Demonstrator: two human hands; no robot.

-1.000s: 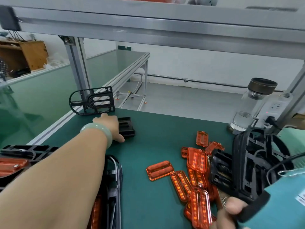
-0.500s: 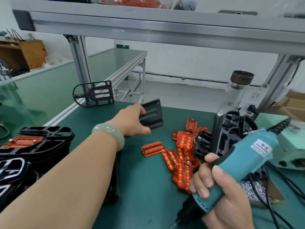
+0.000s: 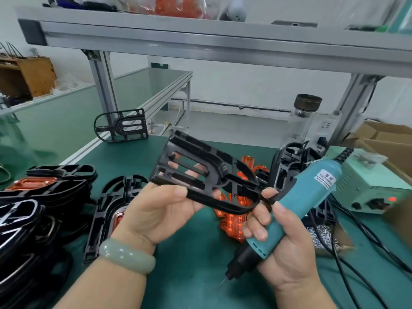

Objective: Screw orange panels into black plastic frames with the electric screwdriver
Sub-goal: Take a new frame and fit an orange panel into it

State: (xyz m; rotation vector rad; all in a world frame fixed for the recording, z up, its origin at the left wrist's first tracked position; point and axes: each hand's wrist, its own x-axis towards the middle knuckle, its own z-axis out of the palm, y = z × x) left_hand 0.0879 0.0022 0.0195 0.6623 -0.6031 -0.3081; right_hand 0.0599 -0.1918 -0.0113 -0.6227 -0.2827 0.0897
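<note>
Black frame [image 3: 223,172] — gripped in left hand [image 3: 156,210].

Head-worn view, facing forward-down over bench [image 3: 189,264] (wide-angle, close in).

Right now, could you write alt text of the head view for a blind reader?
A person's left hand holds up a black plastic frame while the right hand grips a teal electric screwdriver, bit downward. Orange panels lie on the green table beneath.
</note>
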